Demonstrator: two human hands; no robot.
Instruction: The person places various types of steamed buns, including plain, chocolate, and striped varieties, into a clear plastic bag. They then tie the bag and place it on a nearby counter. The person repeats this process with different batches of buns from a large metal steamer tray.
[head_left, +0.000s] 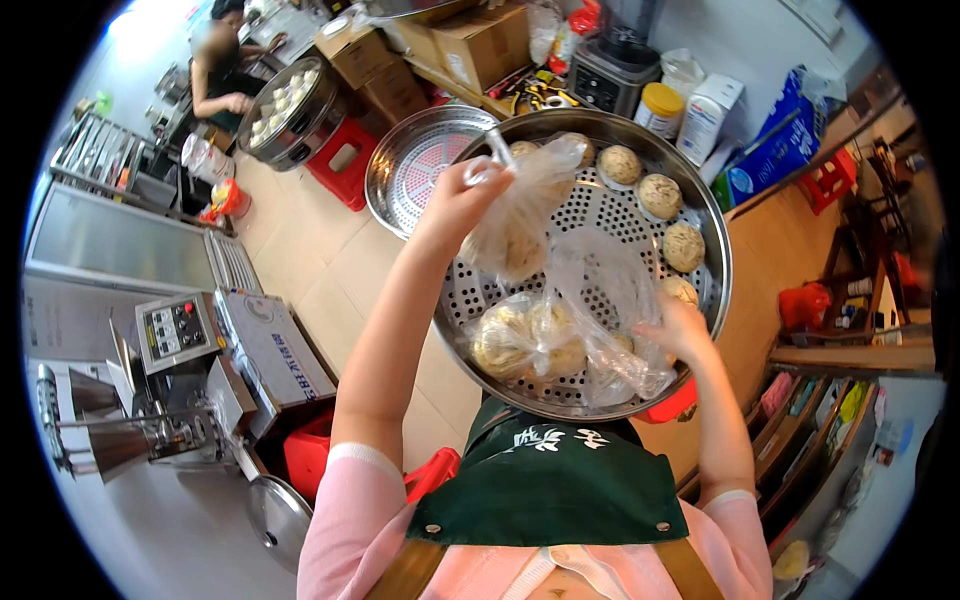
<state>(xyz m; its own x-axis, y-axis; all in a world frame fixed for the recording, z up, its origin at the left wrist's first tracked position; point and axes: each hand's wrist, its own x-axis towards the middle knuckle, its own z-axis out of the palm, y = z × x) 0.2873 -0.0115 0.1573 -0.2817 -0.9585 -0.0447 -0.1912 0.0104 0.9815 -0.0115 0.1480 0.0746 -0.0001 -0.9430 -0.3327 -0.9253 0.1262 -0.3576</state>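
A large perforated metal steamer tray stands before me. My left hand grips the gathered top of a clear plastic bag with round buns inside, over the tray's left part. A knotted plastic bag of buns lies at its near side. Beside it spreads a loose, crumpled plastic bag. At the tray's right side my right hand is close to this bag and a speckled bun; whether it holds either is unclear. Several more speckled buns line the rim on paper pieces.
Another perforated tray is partly under the large one. Behind stand a blender, a yellow-lidded tub and cardboard boxes. A co-worker is by a steamer of small buns on a red stool. A machine stands left.
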